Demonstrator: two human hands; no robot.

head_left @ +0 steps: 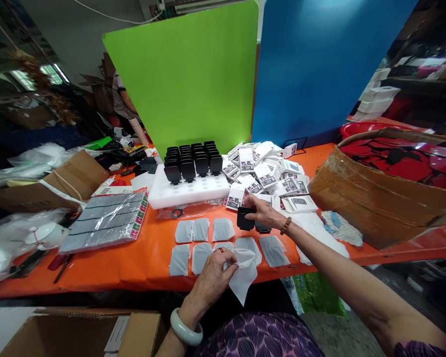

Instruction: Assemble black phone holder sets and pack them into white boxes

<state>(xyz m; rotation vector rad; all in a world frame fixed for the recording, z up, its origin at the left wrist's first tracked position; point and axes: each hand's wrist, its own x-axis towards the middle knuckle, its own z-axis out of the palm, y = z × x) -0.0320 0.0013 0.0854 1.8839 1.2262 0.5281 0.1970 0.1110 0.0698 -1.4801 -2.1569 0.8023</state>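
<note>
Between the thumb and fingers of my left hand (216, 272) a thin white bag (243, 280) is pinched, its corner hanging down past the table edge. My right hand (262, 210) grips a flat black square piece (246, 218) by its upper side. Just beside it, partly under the hand, lies another black piece (262, 228). Around both hands, several pale wrapped pieces (223, 229) lie in two rows on the orange table. Farther back, rows of black square pieces (188, 169) stand upright in a white foam block (156, 196).
A heap of small white printed boxes (264, 171) lies behind my right hand. At right stands a large carton (357, 198) of red pieces. A plastic-wrapped grey stack (107, 218) lies at left. Green (193, 74) and blue (312, 69) panels stand behind; a person (124, 101) is beyond.
</note>
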